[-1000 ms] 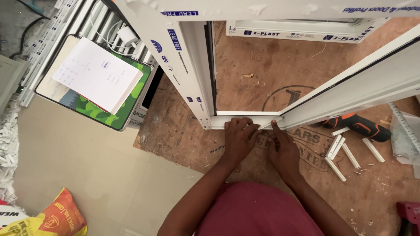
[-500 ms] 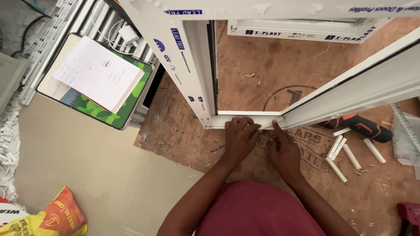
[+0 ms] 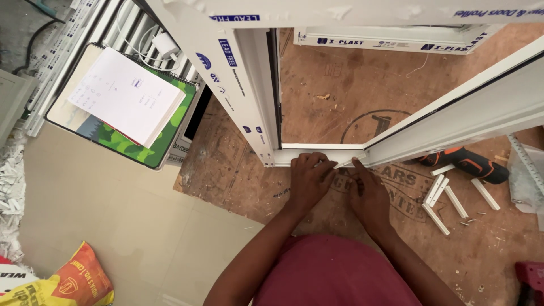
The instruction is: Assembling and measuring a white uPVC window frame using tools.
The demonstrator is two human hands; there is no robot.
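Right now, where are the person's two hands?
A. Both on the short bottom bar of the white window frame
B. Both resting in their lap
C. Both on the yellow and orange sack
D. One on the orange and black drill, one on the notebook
A: the left hand and the right hand both press on the short bottom bar of the white window frame, far from the drill.

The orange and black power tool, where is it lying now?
In the head view the orange and black power tool lies on the brown board at the right, under the slanted white frame bar, above some short white strips.
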